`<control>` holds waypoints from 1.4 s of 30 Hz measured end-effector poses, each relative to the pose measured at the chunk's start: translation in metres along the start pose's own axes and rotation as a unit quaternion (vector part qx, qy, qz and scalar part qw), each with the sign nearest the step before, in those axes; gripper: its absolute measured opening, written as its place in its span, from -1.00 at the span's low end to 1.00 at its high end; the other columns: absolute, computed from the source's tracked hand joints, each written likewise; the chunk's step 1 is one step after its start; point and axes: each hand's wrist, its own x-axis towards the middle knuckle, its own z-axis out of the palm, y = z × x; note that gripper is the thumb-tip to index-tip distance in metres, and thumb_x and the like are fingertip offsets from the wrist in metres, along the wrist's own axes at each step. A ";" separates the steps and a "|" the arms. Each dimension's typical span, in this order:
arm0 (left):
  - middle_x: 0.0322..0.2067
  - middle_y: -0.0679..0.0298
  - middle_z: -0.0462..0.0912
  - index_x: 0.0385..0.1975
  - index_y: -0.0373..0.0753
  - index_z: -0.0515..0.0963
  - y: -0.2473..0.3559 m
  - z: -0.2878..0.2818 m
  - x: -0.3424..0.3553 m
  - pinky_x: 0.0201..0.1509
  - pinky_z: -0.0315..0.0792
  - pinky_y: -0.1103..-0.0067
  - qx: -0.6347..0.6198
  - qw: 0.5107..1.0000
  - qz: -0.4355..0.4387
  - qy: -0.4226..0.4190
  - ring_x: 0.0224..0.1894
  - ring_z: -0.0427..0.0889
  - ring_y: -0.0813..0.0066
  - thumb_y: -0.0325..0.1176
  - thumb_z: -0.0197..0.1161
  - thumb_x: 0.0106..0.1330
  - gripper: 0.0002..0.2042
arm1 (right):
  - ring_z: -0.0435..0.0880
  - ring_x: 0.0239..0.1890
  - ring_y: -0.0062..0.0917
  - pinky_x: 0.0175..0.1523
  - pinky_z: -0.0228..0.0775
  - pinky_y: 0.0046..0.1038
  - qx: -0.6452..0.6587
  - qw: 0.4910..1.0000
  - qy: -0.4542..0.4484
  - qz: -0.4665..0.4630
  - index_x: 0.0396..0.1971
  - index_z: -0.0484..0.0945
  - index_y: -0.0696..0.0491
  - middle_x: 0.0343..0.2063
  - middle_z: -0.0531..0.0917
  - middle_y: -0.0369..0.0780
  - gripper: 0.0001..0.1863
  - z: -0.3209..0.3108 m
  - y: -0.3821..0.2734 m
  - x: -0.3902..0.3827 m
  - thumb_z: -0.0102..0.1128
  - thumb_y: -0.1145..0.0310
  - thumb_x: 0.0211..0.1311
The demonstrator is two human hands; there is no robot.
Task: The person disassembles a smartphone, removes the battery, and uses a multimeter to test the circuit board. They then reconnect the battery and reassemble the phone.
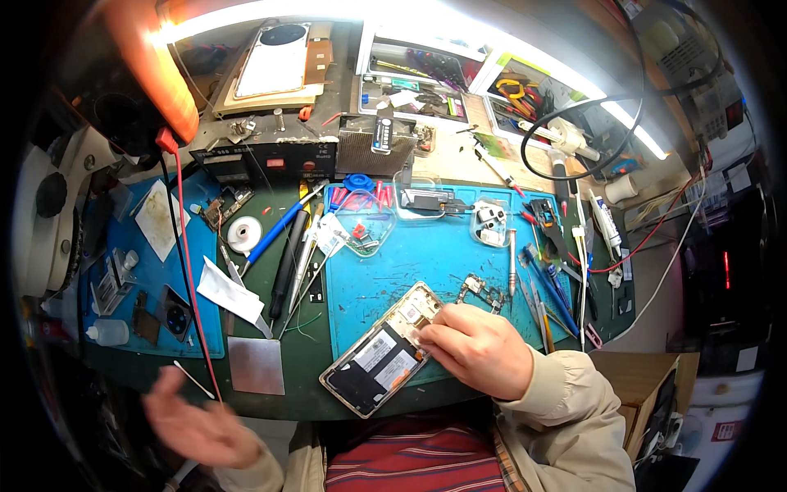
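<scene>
An opened phone (373, 361) with its back off lies tilted on the front edge of the blue work mat (443, 271), its battery and inner parts showing. My right hand (479, 348) is over the phone's upper right part, fingers pinched together. Whatever sits between those fingertips is too small or hidden to make out. Off to the left, by the bench's front edge, my left hand (201, 422) is smeared by motion, palm partly turned up and fingers apart. A cotton swab (194, 380) lies close beside its fingertips. Beyond my right hand lies a loose circuit board (482, 292).
A metal plate (256, 366) and a folded white paper (229, 293) lie left of the phone. Tweezers and blue-handled tools (551, 283) crowd the right side. Clear plastic boxes (361, 223) hold small parts. A red cable (190, 271) hangs across the left.
</scene>
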 end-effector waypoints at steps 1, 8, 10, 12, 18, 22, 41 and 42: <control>0.20 -0.04 0.49 0.33 -0.44 0.28 0.018 0.009 -0.004 0.32 0.36 0.19 -0.021 0.994 -0.006 -0.103 0.24 0.50 0.07 -0.15 0.41 0.33 -0.29 | 0.64 -0.31 -0.37 -0.22 0.53 -0.39 0.001 1.000 -0.006 0.001 -0.30 0.60 0.07 -0.37 0.55 -0.25 -0.85 -0.002 0.001 -0.001 0.37 0.47 0.12; 0.21 -0.05 0.48 0.37 -0.40 0.25 0.075 0.070 -0.010 0.29 0.36 0.18 -0.073 0.935 0.093 -0.334 0.18 0.52 -0.06 -0.03 0.59 0.10 -0.07 | 0.63 -0.30 -0.36 -0.22 0.53 -0.38 0.006 1.000 -0.013 -0.012 -0.30 0.60 0.08 -0.37 0.55 -0.25 -0.85 0.001 0.000 0.005 0.36 0.48 0.12; 0.22 -0.08 0.49 0.41 -0.35 0.17 0.073 0.073 -0.012 0.27 0.41 0.16 -0.094 0.933 0.082 -0.338 0.19 0.55 -0.04 -0.13 0.58 0.13 -0.08 | 0.63 -0.30 -0.36 -0.21 0.53 -0.37 0.007 1.000 -0.020 -0.004 -0.30 0.60 0.08 -0.37 0.55 -0.25 -0.85 -0.002 -0.001 0.001 0.36 0.48 0.12; 0.22 -0.10 0.50 0.43 -0.33 0.14 0.074 0.074 -0.010 0.24 0.46 0.16 -0.099 0.930 0.071 -0.347 0.18 0.57 -0.03 -0.20 0.58 0.13 -0.07 | 0.63 -0.29 -0.36 -0.21 0.53 -0.37 0.008 1.000 -0.013 -0.002 -0.29 0.61 0.07 -0.37 0.55 -0.25 -0.85 0.001 -0.001 0.004 0.35 0.48 0.12; 0.18 -0.12 0.54 0.45 -0.35 0.12 0.075 0.073 -0.008 0.20 0.50 0.18 -0.099 0.929 0.057 -0.353 0.14 0.60 -0.04 -0.26 0.60 0.10 -0.04 | 0.63 -0.30 -0.35 -0.21 0.54 -0.37 0.034 0.999 -0.025 -0.004 -0.29 0.61 0.07 -0.38 0.55 -0.24 -0.87 -0.001 0.000 0.006 0.34 0.47 0.14; 0.16 -0.07 0.54 0.41 -0.38 0.16 0.074 0.077 -0.012 0.16 0.47 0.21 -0.104 0.935 0.063 -0.332 0.10 0.60 -0.03 -0.28 0.62 0.03 -0.03 | 0.63 -0.30 -0.34 -0.21 0.54 -0.37 0.025 1.000 -0.011 -0.007 -0.30 0.61 0.08 -0.38 0.55 -0.23 -0.87 0.004 -0.001 0.013 0.34 0.47 0.15; 0.15 0.00 0.55 0.38 -0.39 0.22 0.073 0.078 -0.017 0.16 0.47 0.23 -0.099 0.942 0.066 -0.312 0.08 0.61 -0.01 -0.27 0.63 0.00 -0.06 | 0.64 -0.41 -0.31 -0.31 0.52 -0.34 -0.026 0.996 0.021 0.084 -0.40 0.59 0.10 -0.45 0.56 -0.20 -0.87 0.005 -0.016 0.012 0.41 0.45 0.15; 0.15 0.00 0.55 0.38 -0.39 0.22 0.073 0.077 -0.016 0.16 0.47 0.23 -0.098 0.940 0.062 -0.321 0.08 0.61 -0.01 -0.27 0.63 0.01 -0.07 | 0.64 -0.43 -0.30 -0.32 0.52 -0.33 -0.014 0.996 0.017 0.091 -0.41 0.59 0.10 -0.46 0.57 -0.20 -0.86 0.003 -0.015 0.010 0.41 0.44 0.15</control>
